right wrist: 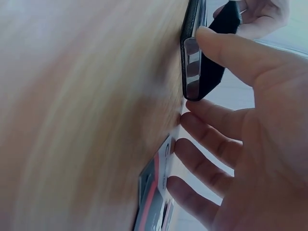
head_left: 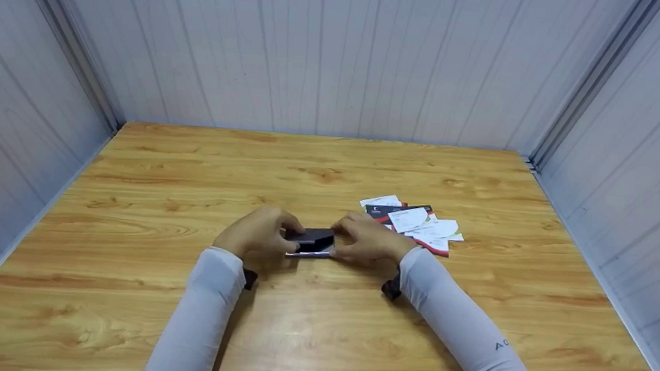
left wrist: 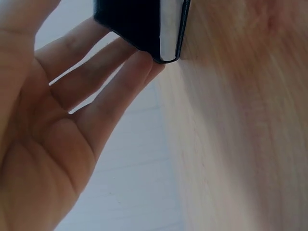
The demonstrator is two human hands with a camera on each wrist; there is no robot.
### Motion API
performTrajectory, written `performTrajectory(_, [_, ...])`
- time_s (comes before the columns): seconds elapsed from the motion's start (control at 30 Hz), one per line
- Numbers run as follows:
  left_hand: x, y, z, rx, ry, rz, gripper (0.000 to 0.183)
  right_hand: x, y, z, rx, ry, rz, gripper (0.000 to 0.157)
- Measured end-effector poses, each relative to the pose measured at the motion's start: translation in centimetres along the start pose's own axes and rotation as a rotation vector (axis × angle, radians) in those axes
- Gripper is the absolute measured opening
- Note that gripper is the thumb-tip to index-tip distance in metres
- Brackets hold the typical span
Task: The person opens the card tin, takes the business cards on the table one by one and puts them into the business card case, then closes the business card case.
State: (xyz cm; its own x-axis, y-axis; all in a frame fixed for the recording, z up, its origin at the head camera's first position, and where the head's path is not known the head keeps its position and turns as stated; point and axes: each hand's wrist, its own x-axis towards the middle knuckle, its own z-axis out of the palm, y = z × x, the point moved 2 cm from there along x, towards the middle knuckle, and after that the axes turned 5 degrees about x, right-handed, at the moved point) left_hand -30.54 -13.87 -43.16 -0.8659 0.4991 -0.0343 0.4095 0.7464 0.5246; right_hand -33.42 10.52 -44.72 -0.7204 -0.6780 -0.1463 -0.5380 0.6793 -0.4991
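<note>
A small black card case (head_left: 312, 233) with a shiny metal edge lies on the table between the two hands, its lid partly raised. My left hand (head_left: 260, 231) holds the case by its left end, fingers on the far side. In the left wrist view those fingertips meet the dark lid (left wrist: 130, 24). At the other end, my right hand (head_left: 368, 238) grips the case with the thumb at the near edge and a finger at the far side. The right wrist view shows the right thumb (right wrist: 231, 50) against the metal end (right wrist: 192, 72) of the case.
A loose pile of white, black and red cards (head_left: 407, 220) lies just beyond and right of the right hand. Beneath everything is a wood-grain table (head_left: 305, 327), bounded by a pale panelled back wall (head_left: 341, 55) and side walls.
</note>
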Motion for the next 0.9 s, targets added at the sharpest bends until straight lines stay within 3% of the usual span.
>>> performTrajectory(0.2, [0.0, -0.2, -0.1, -0.073, 0.050, 0.025, 0.022, -0.3, 0.1, 0.2, 0.017, 0.039, -0.015, 0.058])
performTrajectory(0.5, [-0.2, -1.2, -0.8, -0.110, 0.150, 0.054, 0.016, -0.9, -0.4, 0.6, 0.074, 0.069, -0.023, 0.045])
performTrajectory(0.9, [0.0, -1.5, -1.2, -0.013, 0.311, 0.104, 0.007, -1.1, -0.7, 0.6, 0.042, 0.081, -0.055, 0.040])
